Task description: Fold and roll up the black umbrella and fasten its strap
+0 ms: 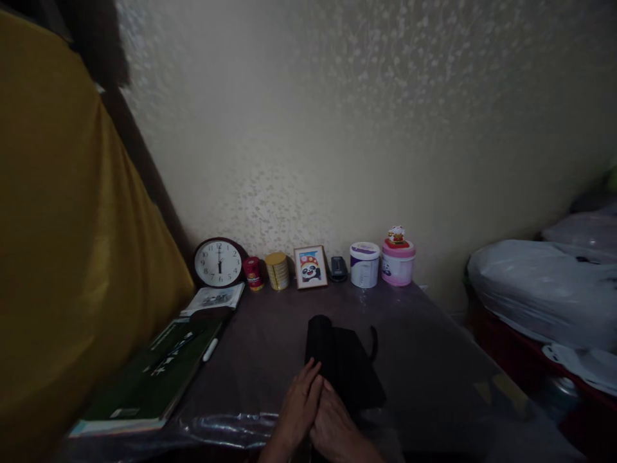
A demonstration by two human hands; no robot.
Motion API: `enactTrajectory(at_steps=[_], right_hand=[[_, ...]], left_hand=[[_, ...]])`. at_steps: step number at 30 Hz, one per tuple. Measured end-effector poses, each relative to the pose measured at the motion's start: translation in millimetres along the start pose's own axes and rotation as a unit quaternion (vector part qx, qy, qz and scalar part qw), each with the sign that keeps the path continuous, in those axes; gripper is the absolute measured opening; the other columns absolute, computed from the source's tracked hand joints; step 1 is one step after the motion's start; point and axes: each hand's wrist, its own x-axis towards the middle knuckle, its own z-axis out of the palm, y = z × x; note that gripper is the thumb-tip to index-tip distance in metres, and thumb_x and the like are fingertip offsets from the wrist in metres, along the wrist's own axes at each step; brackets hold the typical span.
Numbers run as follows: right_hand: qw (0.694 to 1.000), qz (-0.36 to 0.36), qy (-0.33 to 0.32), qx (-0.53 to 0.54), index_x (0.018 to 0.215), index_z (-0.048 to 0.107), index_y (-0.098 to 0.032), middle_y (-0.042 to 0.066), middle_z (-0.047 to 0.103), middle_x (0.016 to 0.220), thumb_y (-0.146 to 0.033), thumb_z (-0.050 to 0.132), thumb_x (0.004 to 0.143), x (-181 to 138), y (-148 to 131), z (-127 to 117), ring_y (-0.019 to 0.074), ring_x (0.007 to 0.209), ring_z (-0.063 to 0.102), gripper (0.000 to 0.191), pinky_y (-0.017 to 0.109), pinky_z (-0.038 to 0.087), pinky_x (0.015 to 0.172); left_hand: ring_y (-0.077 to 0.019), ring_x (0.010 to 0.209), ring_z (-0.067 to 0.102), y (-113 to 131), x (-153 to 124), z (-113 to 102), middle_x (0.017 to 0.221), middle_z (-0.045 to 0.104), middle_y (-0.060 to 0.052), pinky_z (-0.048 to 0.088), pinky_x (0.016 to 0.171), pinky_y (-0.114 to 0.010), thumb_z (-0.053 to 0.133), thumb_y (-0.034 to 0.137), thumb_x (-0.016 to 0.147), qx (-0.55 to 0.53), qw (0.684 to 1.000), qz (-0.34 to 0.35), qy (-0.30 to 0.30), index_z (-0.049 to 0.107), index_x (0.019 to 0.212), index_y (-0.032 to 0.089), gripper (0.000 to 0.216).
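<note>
A black folding umbrella (340, 360) lies on the dark tabletop in front of me, its cloth partly rolled on the left side. The loose cloth spreads out to the right, with a thin strap (373, 343) curling off its edge. Close together at the umbrella's near end are both my hands. My left hand (299, 400) is closed, its fingertips against the rolled part. My right hand (333, 421) presses against the left one and is also closed at the near end; its fingertips are partly hidden.
Along the wall stand a clock (218, 262), a red can (253, 273), a yellow-lidded jar (277, 270), a framed panda picture (311, 267), a white tub (364, 265) and a pink tub (398, 265). Green book (159, 366) and white pen (210, 349) lie left, beside a yellow curtain (72, 225).
</note>
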Motion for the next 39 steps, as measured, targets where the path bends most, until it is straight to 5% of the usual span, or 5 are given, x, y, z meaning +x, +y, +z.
enactTrajectory(at_steps=[5, 12, 24, 32, 39], right_hand=[[0.983, 0.031, -0.028, 0.18, 0.077, 0.069, -0.024, -0.001, 0.071, 0.078, -0.029, 0.045, 0.085, -24.7, -6.6, -28.4, 0.0135, 0.08, 0.062, 0.025, 0.03, 0.038, 0.095], [0.901, 0.303, 0.25, 0.183, 0.092, 0.065, -0.021, 0.009, 0.068, 0.096, -0.042, 0.045, 0.077, -39.7, 67.6, -77.8, 0.0239, 0.092, 0.061, 0.032, 0.037, 0.045, 0.085], [0.804, 0.372, 0.272, 0.376, 0.095, 0.064, -0.019, 0.011, 0.067, 0.099, -0.05, 0.055, 0.068, -36.1, 90.0, -72.7, 0.0272, 0.095, 0.061, 0.042, 0.04, 0.05, 0.078], [0.828, 0.356, 0.263, 0.345, 0.085, 0.067, -0.022, 0.01, 0.068, 0.097, -0.049, 0.054, 0.066, -38.8, 103.8, -66.6, 0.0255, 0.098, 0.06, 0.035, 0.04, 0.043, 0.09], [0.733, 0.393, 0.165, 0.53, 0.098, 0.062, -0.022, 0.011, 0.067, 0.099, -0.046, 0.05, 0.071, -34.1, 100.7, -58.1, 0.0231, 0.087, 0.064, 0.039, 0.042, 0.048, 0.076]], left_hand=[[-0.0151, 0.131, 0.03, -7.2, -2.7, 4.7, 0.142, 0.033, -0.007, 0.024, 0.11, -0.033, 0.032, 0.049, 0.084, 0.013, 1.0, -0.008, -0.025, 0.04, 0.129, 0.015, 0.057], [-0.0165, 0.136, 0.013, -0.2, -17.4, 28.9, 0.148, 0.011, -0.01, 0.021, 0.11, -0.032, 0.039, 0.045, 0.081, 0.118, 0.993, -0.016, -0.004, 0.017, 0.138, 0.005, 0.073], [-0.0209, 0.136, 0.016, 5.4, -22.9, 36.9, 0.149, 0.005, -0.013, 0.024, 0.106, -0.03, 0.048, 0.022, 0.071, 0.179, 0.981, -0.074, -0.028, 0.001, 0.14, 0.009, 0.085], [-0.0208, 0.136, 0.012, 8.0, -23.8, 33.1, 0.149, 0.007, -0.015, 0.02, 0.108, -0.031, 0.045, 0.023, 0.074, 0.17, 0.983, -0.061, -0.035, 0.002, 0.139, 0.004, 0.081], [-0.02, 0.136, 0.015, 1.9, -23.4, 36.1, 0.148, 0.01, -0.016, 0.022, 0.107, -0.031, 0.045, 0.022, 0.074, 0.171, 0.983, -0.051, -0.033, 0.001, 0.139, 0.005, 0.081]])
